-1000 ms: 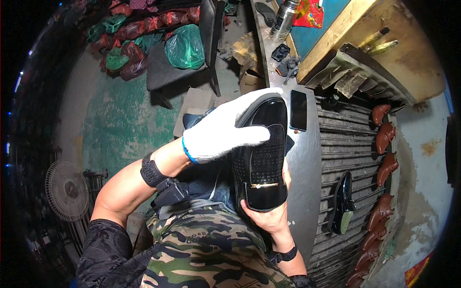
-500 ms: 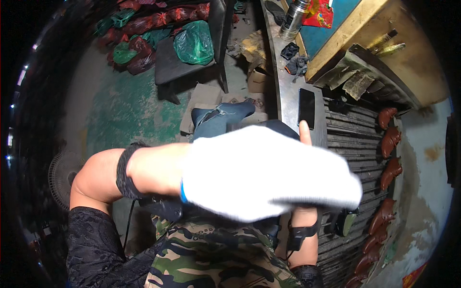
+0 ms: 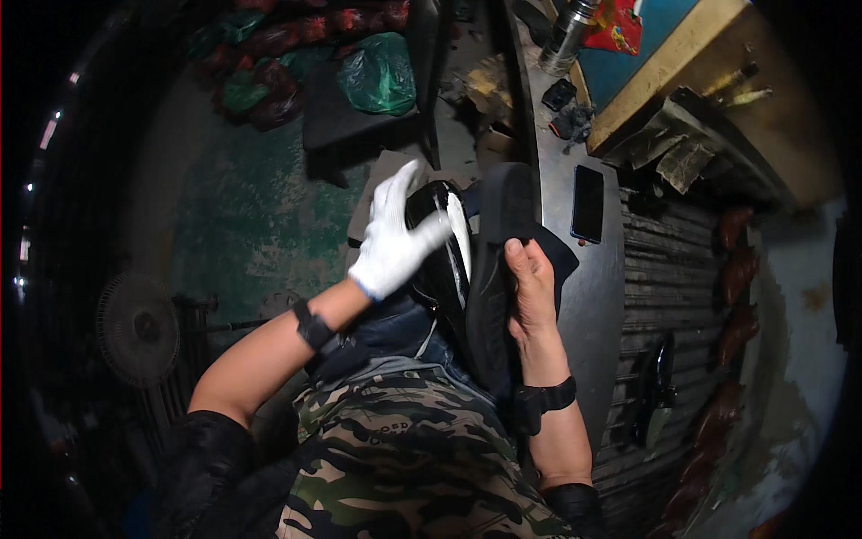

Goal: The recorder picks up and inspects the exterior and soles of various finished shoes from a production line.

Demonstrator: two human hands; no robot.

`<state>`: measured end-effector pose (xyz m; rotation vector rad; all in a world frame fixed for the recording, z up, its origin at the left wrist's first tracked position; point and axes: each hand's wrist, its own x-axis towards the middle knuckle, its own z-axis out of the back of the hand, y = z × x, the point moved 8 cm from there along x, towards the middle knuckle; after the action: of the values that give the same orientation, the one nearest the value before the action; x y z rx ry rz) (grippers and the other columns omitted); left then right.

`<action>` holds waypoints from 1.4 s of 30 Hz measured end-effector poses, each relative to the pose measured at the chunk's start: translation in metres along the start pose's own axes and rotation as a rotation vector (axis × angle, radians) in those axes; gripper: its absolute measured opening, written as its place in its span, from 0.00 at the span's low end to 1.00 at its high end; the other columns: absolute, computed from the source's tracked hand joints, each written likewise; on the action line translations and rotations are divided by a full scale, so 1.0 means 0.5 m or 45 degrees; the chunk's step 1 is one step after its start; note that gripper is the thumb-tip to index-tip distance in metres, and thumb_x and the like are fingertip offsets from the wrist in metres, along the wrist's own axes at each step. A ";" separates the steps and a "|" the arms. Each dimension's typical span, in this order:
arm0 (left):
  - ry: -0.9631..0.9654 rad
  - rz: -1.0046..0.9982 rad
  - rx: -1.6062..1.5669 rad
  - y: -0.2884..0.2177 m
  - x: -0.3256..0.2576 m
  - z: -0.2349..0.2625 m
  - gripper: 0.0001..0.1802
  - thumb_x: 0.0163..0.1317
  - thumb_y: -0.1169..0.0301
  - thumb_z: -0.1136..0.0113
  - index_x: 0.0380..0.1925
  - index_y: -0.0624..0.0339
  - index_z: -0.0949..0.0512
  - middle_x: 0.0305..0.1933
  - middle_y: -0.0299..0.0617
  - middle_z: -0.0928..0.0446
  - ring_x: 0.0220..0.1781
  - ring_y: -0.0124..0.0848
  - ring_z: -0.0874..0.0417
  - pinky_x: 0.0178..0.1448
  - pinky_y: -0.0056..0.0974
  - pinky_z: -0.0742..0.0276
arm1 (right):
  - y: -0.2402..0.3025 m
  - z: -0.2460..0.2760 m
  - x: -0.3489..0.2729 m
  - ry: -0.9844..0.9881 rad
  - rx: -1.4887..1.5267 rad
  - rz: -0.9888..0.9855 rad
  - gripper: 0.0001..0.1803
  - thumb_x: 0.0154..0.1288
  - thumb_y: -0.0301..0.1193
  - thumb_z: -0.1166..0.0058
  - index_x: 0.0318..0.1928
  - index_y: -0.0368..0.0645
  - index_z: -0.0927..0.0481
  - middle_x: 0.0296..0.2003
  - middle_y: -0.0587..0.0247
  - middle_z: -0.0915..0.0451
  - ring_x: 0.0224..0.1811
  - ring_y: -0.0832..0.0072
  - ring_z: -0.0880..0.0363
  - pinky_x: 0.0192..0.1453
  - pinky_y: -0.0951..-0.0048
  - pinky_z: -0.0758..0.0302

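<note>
My left hand (image 3: 395, 238), in a white knitted glove, has its fingers spread and its thumb across a glossy black shoe (image 3: 440, 260). Whether the thumb touches the shoe I cannot tell. A white strip runs along the shoe's edge. Beside it on the right, a thick matte black shoe sole (image 3: 491, 310) stands on edge over my lap, with my bare right hand (image 3: 534, 292) closed on its right side, thumb up. Part of the shoe's near end is hidden behind the sole.
On the metal bench (image 3: 597, 278) at right lie a phone (image 3: 588, 205) and a steel flask (image 3: 567, 40). A slatted rack (image 3: 669, 278) beyond holds brown shoes (image 3: 738, 269). A fan (image 3: 139, 328) stands left; a green bag (image 3: 377, 76) rests on a dark chair.
My gloved left hand has swung from close before the camera down and left to the shoe. The shoe, sole and right hand, largely covered before, now show.
</note>
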<state>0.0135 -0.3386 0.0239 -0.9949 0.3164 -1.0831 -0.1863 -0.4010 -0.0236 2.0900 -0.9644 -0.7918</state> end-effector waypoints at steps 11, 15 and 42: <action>0.006 -0.322 -0.716 -0.201 0.022 0.021 0.52 0.47 0.64 0.17 0.73 0.61 0.34 0.58 0.45 0.25 0.58 0.34 0.20 0.68 0.40 0.24 | 0.217 -0.132 -0.164 -0.193 -1.155 0.981 0.83 0.42 0.61 0.16 0.82 0.28 0.58 0.67 0.46 0.34 0.68 0.59 0.30 0.74 0.58 0.33; 0.204 -0.124 -1.356 -0.197 0.004 -0.041 0.33 0.74 0.58 0.39 0.73 0.63 0.34 0.54 0.46 0.20 0.55 0.30 0.20 0.63 0.38 0.23 | 0.200 -0.129 -0.194 -0.166 -1.156 1.073 0.79 0.56 0.55 0.21 0.82 0.30 0.70 0.64 0.45 0.35 0.62 0.57 0.29 0.69 0.54 0.32; 0.225 -0.397 -1.281 -0.223 -0.022 -0.130 0.27 0.84 0.51 0.59 0.49 0.61 0.18 0.46 0.43 0.17 0.45 0.37 0.15 0.55 0.40 0.21 | 0.150 -0.015 -0.210 -0.379 -0.545 1.108 0.57 0.71 0.60 0.39 0.83 0.41 0.53 0.66 0.50 0.32 0.69 0.62 0.31 0.80 0.57 0.39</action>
<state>-0.1001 -0.3748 0.0748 -1.8837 0.9269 -1.3125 -0.2660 -0.3496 0.0641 1.0325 -1.5372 -0.7444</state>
